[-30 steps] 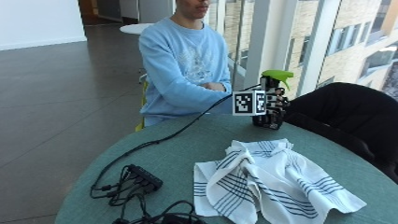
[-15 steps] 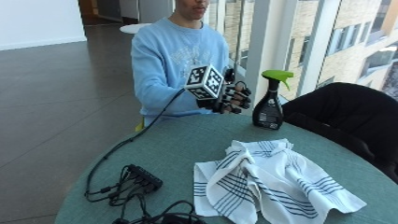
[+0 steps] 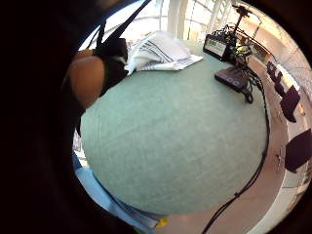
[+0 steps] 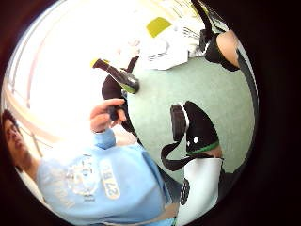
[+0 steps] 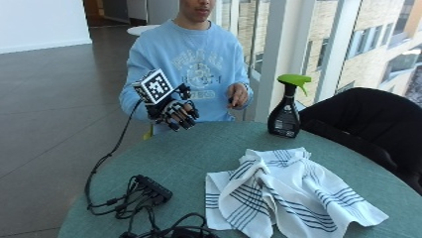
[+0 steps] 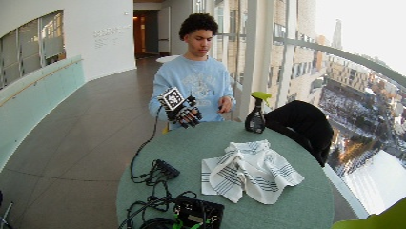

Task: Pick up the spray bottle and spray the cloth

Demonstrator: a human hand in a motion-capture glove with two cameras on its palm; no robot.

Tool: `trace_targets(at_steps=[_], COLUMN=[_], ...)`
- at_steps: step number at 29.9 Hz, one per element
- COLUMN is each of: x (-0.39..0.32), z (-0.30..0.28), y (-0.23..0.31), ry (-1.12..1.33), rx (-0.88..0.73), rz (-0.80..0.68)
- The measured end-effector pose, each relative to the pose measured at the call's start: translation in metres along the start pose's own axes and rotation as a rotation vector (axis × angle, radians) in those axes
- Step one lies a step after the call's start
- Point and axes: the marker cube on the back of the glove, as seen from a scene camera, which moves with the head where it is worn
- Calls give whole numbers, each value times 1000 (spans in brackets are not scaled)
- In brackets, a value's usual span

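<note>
The black-gloved right hand (image 5: pixel 177 111) has drawn further from the dark, green-triggered plastic spray bottle (image 5: pixel 286 107) — fingers loosely curled, empty (bottle upright beyond the striped white cloth (image 5: pixel 290 194)).

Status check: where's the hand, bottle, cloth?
Gloved right hand raised, holding nothing. Spray bottle upright on table, untouched. Cloth crumpled nearby. Path clear.

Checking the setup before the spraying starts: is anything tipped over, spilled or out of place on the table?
Nothing stands out. The spray bottle stands upright at the table's far edge, the striped cloth lies rumpled but dry-looking, and the gloved right hand hovers empty.
</note>
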Motion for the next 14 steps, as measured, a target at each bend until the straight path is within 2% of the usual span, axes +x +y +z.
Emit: trace_targets(at_steps=[6, 14], x=[35, 39], z=[-7, -8], y=[19, 26], ry=[38, 39], rx=[2, -2], rz=[40, 65])
